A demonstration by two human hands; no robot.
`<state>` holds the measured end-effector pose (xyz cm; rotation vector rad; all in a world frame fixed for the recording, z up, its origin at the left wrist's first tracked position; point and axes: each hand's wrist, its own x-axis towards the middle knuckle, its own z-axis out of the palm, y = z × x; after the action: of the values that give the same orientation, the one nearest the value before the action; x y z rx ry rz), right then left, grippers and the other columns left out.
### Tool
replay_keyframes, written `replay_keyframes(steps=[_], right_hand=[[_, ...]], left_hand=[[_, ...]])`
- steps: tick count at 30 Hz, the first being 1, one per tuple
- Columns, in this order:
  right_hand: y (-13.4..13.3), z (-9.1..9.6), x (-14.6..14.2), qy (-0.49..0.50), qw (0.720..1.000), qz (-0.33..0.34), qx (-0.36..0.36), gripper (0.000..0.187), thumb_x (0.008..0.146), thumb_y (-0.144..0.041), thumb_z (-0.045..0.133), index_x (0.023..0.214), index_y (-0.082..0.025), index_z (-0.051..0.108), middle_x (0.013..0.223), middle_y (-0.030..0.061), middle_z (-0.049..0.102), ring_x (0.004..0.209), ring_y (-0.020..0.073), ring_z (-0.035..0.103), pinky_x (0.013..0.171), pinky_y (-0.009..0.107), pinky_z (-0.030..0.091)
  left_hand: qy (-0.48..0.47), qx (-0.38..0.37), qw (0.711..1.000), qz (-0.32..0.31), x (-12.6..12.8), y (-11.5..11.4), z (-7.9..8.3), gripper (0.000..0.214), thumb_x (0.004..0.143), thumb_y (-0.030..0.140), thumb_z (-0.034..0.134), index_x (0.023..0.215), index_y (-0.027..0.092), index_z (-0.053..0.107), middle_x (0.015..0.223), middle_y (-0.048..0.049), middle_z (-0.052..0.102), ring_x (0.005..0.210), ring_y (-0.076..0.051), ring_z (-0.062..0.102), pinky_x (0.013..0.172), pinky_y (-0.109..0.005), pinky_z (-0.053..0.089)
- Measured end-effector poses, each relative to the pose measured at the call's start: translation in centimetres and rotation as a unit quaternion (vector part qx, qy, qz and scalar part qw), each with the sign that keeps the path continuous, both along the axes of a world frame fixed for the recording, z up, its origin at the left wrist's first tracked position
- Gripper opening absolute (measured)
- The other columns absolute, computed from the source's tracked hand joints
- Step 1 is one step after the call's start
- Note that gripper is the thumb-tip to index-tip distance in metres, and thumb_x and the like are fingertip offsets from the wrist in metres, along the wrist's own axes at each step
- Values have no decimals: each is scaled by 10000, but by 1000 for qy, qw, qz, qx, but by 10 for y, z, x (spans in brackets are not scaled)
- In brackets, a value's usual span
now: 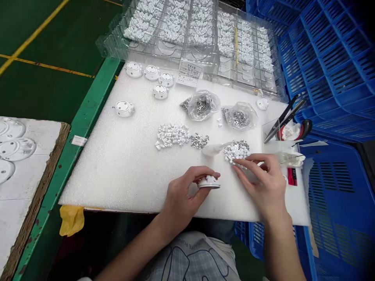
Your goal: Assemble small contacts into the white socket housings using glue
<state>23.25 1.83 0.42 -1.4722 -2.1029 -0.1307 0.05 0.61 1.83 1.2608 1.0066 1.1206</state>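
My left hand grips a round white plastic part by its edges, thumb below and fingers behind, just above the foam-covered table. My right hand reaches to the near edge of a pile of small white plastic pieces, with thumb and forefinger pinched on a small white piece there. Behind that pile lie small shiny metal parts. A translucent squeeze bottle with a thin nozzle lies between the hands, its tip towards the pile. Further left are another heap of white pieces and metal bits.
Several round white parts stand at the back left. Two plastic bags of metal bits lie mid-table. Clear trays fill the back. A clear holder with tweezers and scissors is at right, beside blue crates.
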Motion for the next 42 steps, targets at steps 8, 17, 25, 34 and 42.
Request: replay_keyframes(steps=[8,17,25,34,42], right_hand=[[-11,11,-18,284,955,-10,-83,91,900,-204,736,974,-251,756,906,38,660,772,159,600,612,290,459],[-9,11,-46,434,862,93,-245,54,902,-294,743,919,-269,787,790,23,663,712,151,566,604,278,467],[-10,9,-43,440,847,121,-272,112,907,-258,739,974,-316,807,805,6,683,729,140,594,605,263,473],[-9,10,-45,444,846,105,-276,82,881,-301,767,932,-295,830,761,28,684,704,161,606,577,283,482],[-10,4,-45,461,837,89,-280,113,845,-327,802,801,-242,742,724,4,624,697,149,560,581,277,425]], left_hand=[[40,14,999,-21,-3,-2,-4,147,980,177,650,1096,244,710,1078,-15,786,1009,-173,741,856,-263,556],[83,84,993,-11,-1,3,-3,80,969,167,653,978,224,708,917,-24,718,850,-161,674,747,-253,505],[90,55,994,-28,-3,0,-6,130,954,197,687,1065,257,719,950,-5,743,823,-152,673,769,-248,509],[96,44,994,-26,-2,-2,-7,129,948,225,692,1066,253,736,944,-20,741,809,-170,662,762,-263,508],[108,78,990,-48,-3,-1,-7,147,958,201,677,1086,255,727,948,-23,737,809,-165,662,745,-253,501]])
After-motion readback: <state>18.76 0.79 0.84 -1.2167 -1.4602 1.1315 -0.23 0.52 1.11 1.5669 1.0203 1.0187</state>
